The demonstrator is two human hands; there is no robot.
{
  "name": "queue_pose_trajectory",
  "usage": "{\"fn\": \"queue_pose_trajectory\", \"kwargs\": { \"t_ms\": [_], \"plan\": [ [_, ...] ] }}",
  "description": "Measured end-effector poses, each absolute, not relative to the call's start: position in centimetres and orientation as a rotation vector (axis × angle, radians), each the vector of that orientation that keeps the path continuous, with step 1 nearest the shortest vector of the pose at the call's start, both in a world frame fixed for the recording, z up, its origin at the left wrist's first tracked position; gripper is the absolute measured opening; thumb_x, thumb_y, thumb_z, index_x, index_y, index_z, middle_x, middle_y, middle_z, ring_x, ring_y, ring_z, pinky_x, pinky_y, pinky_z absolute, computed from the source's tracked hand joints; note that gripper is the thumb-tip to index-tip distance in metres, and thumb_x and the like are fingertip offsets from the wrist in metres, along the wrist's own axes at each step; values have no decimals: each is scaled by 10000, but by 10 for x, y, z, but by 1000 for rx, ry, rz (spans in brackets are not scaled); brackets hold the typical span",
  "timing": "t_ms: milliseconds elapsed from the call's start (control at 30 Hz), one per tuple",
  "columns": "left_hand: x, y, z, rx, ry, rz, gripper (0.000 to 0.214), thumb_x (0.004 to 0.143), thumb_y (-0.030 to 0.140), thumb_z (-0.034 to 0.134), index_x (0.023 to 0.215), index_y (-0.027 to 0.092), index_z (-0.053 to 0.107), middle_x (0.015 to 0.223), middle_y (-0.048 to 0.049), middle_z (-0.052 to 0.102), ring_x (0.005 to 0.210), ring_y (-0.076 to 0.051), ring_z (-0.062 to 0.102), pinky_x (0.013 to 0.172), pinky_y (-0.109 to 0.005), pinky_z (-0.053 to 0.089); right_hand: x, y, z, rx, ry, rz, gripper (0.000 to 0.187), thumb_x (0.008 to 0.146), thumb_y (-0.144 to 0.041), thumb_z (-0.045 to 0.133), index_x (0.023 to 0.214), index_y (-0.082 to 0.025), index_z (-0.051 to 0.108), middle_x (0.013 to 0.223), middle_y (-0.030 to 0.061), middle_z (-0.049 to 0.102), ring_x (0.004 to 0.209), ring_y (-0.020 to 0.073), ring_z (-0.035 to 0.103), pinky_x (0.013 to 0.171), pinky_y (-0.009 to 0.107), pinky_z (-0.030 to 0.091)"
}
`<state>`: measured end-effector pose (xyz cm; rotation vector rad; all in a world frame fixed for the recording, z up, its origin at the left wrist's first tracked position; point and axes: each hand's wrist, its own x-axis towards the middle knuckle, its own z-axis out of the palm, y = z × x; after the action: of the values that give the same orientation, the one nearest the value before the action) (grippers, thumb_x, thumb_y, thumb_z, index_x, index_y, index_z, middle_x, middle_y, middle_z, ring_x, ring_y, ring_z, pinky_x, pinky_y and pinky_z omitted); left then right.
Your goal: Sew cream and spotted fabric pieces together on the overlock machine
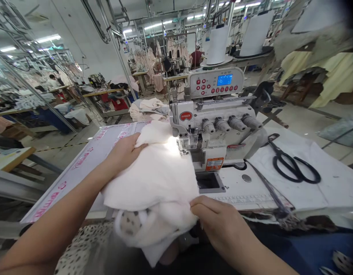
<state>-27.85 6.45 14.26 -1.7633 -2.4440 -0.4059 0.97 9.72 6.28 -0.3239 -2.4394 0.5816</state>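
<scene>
White fleecy fabric lies across the front of the sewing machine, and one edge runs in beneath its lit needle area. My left hand is closed on the fabric's far left side, close to the presser foot. Lower down, my right hand pinches the near right edge between thumb and fingers. Below the table's front edge the fabric hangs in folds, where a dark-spotted patch shows. The needle itself is lost in the glare of the lamp.
Black scissors rest on white cloth right of the machine. Behind it stand large white thread cones. A pile of pale cloth sits beyond the table's far edge. Other workstations and a person in dark red are farther back.
</scene>
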Motion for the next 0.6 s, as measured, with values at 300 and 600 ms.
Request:
{"fn": "queue_pose_trajectory", "kwargs": {
  "t_ms": [300,600],
  "plan": [
    [-299,87,145,-1850,-2270,-480,393,821,437,391,1075,166,519,992,-73,610,895,-250,553,751,-331,413,-11,119,75,-294,-2403,587,288,751,-9,335,770,-190,559,739,35,569,662,129,553,572,194,441],
    [-323,120,151,-1845,-2229,-535,369,800,373,426,1061,139,541,985,-107,610,903,-271,551,786,-368,408,-33,144,72,-348,-2298,756,258,735,-10,390,827,-178,562,838,39,586,790,151,568,693,238,453]
  ]
}}
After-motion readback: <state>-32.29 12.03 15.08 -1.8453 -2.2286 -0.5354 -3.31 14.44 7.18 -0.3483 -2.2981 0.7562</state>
